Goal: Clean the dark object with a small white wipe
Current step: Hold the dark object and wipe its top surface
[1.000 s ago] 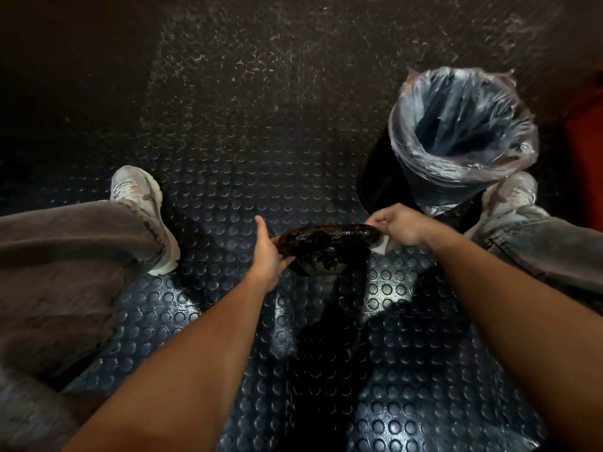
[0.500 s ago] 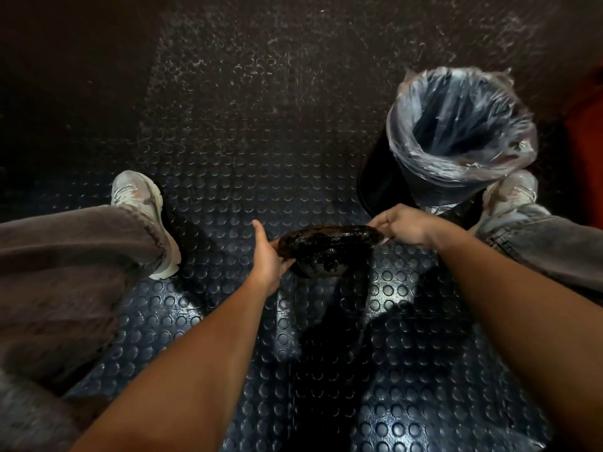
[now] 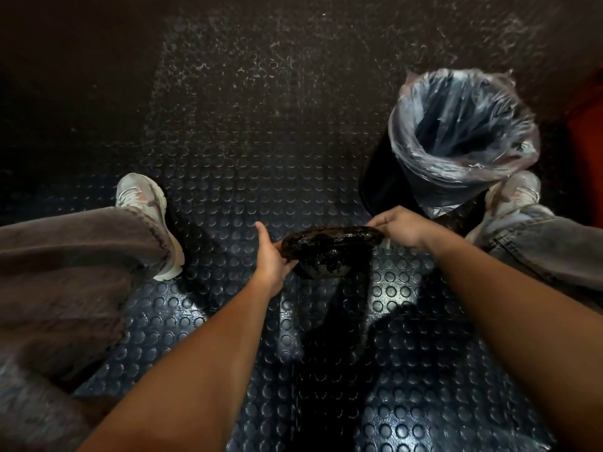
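A dark, glossy, rounded object smeared with black grime hangs in the air above the studded floor, between my two hands. My left hand holds its left end, thumb raised and fingers under the edge. My right hand is curled at the object's right end, pinching a small white wipe against it. Only a sliver of the wipe shows below the fingers.
A black bin lined with a clear plastic bag stands open just beyond my right hand. My two legs and pale shoes flank the scene on the dark studded rubber floor. A red surface edges the right.
The white wipe shows less under my right hand than a second ago. My right hand has shifted slightly along the object's right end. My left hand keeps its hold.
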A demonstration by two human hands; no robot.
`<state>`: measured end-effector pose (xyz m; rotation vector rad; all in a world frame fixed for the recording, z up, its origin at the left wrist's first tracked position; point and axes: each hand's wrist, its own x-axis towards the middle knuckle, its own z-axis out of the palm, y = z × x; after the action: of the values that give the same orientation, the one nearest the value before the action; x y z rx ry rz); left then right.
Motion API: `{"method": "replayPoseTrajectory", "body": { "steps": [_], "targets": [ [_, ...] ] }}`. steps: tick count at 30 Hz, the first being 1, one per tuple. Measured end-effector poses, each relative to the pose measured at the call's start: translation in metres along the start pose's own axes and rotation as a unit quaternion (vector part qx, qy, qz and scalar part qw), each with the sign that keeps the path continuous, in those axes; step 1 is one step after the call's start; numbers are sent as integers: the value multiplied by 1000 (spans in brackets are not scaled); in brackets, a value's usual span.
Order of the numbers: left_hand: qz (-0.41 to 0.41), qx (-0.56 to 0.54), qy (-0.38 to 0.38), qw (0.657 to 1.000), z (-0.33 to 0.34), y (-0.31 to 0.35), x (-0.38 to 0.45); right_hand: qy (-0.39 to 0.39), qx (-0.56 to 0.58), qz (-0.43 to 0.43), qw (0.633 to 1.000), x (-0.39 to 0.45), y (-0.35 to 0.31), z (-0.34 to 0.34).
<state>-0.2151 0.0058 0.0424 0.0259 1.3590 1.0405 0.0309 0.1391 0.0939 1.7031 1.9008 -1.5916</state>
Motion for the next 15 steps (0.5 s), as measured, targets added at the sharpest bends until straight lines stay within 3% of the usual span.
{"method": "replayPoseTrajectory", "body": {
  "steps": [5, 9, 15],
  "targets": [
    [-2, -6, 9, 1000, 1, -1, 1, -63, -26, -21, 997, 1, -14, -16],
    [-1, 3, 7, 1000, -1, -2, 1, -28, 42, -25, 998, -7, 5, -25],
    [3, 5, 17, 1000, 4, 3, -6, -42, -5, -4, 999, 5, -1, -4]
  ]
}}
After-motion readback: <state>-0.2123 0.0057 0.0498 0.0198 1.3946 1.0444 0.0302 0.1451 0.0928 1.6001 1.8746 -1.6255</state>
